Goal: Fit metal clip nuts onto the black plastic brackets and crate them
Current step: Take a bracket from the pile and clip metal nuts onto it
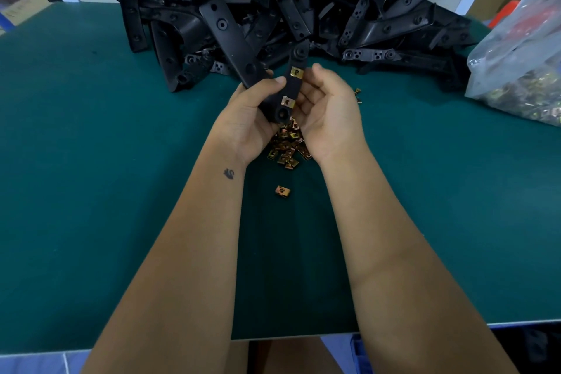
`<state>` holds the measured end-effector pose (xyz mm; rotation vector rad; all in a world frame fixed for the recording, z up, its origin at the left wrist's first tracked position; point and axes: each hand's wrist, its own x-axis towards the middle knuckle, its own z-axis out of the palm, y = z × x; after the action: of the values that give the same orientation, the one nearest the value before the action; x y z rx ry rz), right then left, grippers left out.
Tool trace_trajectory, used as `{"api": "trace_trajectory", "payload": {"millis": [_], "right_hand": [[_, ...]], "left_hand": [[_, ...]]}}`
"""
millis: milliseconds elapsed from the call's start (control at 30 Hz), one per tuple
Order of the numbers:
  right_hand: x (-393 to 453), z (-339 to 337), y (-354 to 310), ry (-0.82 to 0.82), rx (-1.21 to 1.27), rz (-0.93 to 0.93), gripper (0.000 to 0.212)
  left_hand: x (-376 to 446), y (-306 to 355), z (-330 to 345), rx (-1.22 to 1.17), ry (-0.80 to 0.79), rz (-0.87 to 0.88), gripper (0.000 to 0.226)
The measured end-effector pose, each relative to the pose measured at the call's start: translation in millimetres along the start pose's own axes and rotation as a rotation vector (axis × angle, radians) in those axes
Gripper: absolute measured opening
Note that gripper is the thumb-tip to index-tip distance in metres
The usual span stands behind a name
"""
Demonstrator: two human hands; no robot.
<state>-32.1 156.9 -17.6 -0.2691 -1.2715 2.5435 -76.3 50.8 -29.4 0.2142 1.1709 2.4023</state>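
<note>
Where the green desk [121, 191] meets its near edge, two bare forearms reach forward over it, the left one marked with a small dark tattoo [229, 174] near the wrist. Between them, a single brass-coloured clip nut [282, 190] lies alone on the mat. Just beyond it sits a loose heap of clip nuts [288, 146], partly hidden under the hands.

Above that heap, the left hand [249, 118] grips a black plastic bracket [285, 91], its thumb curled over the front face and its fingers wrapped behind. This bracket is a long, matte black strip with a round hole at each end, and another flat arm angles away up and to the left. Two yellowish metal clips are already seated on its right edge, one upper [296, 72] and one lower [287, 102], each with a small hole. The right hand [328, 112] cups the bracket's right side, its fingers curled toward that edge beside the clips.

A few stray nuts [358, 96] lie just right of that hand. Toward the far edge, a big pile of black brackets [303, 9] spreads across the desk. At the far right corner, a clear plastic bag [522, 70] holds more nuts.
</note>
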Motion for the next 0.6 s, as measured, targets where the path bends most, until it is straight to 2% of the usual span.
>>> {"api": "trace_trajectory", "payload": {"millis": [67, 233, 433, 600], "right_hand": [[0.5, -0.5, -0.2, 0.012, 0.022, 0.026, 0.029], [-0.1, -0.4, -0.8, 0.021, -0.031, 0.043, 0.028], [-1.2, 3.5, -0.4, 0.025, -0.17, 0.005, 0.008], [-0.1, 3.9, -0.7, 0.064, -0.173, -0.032, 0.017]], "left_hand": [[1.1, -0.2, 0.1, -0.028, 0.011, -0.003, 0.026], [1.5, 0.5, -0.3, -0.069, 0.001, 0.0, 0.025], [2.0, -0.7, -2.6, -0.008, -0.015, 0.017, 0.029], [2.8, -1.6, -3.0, 0.012, -0.036, 0.014, 0.023]]}}
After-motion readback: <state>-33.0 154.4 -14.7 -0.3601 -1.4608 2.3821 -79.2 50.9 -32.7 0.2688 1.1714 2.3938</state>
